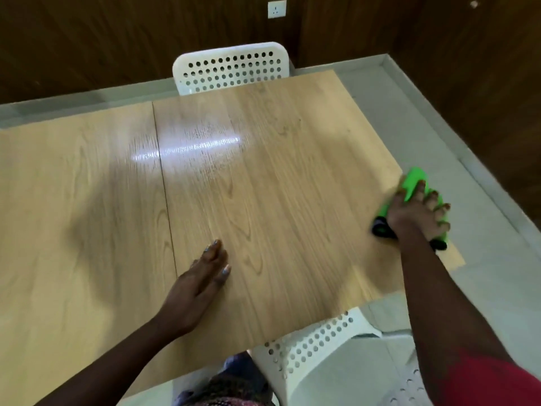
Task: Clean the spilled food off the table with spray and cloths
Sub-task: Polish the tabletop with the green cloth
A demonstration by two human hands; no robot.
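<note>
Wooden table (278, 177) between white chairs (231, 68) — left hand (202, 276) flat, right hand (415, 212) gripping green cloth (411, 183).

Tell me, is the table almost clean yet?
Looks nearly done. The table shows no food in view and shines under the light. Right now the right hand presses a green cloth at the table's right edge, while the left hand rests flat on the wood. Left to do: that edge. No spray bottle is in view.

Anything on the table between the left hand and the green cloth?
No. In the head view, only bare wood of the table lies between the flat left hand and the green cloth under the right hand.
</note>
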